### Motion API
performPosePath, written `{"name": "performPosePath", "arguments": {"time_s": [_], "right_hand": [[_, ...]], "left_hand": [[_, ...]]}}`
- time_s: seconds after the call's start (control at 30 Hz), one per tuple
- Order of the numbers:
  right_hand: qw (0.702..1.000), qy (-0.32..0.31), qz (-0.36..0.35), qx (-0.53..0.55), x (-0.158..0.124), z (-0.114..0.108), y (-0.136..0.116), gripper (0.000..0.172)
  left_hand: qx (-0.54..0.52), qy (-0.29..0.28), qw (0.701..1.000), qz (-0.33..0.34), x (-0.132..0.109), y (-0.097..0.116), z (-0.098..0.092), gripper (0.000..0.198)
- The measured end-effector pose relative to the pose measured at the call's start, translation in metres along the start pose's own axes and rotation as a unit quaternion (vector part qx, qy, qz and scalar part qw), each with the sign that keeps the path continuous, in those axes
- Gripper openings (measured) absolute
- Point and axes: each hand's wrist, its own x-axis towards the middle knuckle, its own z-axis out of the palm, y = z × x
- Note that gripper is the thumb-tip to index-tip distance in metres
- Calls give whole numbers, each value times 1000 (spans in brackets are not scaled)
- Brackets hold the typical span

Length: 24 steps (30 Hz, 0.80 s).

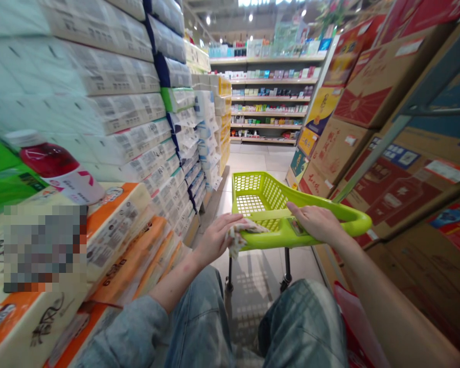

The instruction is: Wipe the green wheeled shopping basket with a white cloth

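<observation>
Here we are in the shop aisle, sitting behind the yellow-green cart, which stands right in front of our knees, its handle turned toward us. Our left hand is on the left end of that handle, fingers closed over a patterned cloth — the cloth bunches under them, touching the bar, a loose corner hanging down on our side. Over to the right part of the handle: our right hand lies across it, thumb on top, no cloth there — the other fingers are hidden, so we can't tell how tightly they close.

Left of the cart, tissue packs climb in tall stacks. Nearer to us on that side, a bottle of red drink with a white cap leans over orange-and-cream packs, beside an object blurred past reading. Right of the cart we have cardboard boxes piled high, a grey metal frame slanting down in front of them. Beyond the cart, across the tiled floor, shelves carry rows of small goods.
</observation>
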Motion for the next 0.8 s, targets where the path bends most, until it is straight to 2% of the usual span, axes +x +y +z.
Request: {"name": "performPosePath", "arguments": {"time_s": [0.1, 0.17, 0.3, 0.4, 0.47, 0.6, 0.7, 0.8], "right_hand": [[1000, 3, -11, 5, -1, 1, -1, 82], [1000, 7, -14, 6, -2, 1, -2, 82], [1000, 15, -15, -2, -2, 1, -2, 82], [1000, 12, -14, 1, -5, 0, 0, 82], [1000, 8, -15, 6, -7, -1, 2, 81], [1000, 11, -25, 11, -11, -3, 4, 79], [999, 11, -34, 19, -11, -3, 4, 78], [999, 8, -24, 21, -9, -3, 4, 80]], "left_hand": [[42, 46, 994, -92, -3, -13, -8, 36], [23, 61, 991, -117, -1, -10, -11, 35], [-98, -6, 993, -72, 9, 13, -8, 35], [-124, -39, 990, -45, 19, 22, -2, 41], [-120, -71, 989, -41, 27, 16, 2, 48], [-122, -130, 982, -65, 46, -9, 9, 57], [-150, -144, 972, -107, 58, -23, 12, 58], [-162, -144, 966, -140, 63, -26, 13, 57]]}}
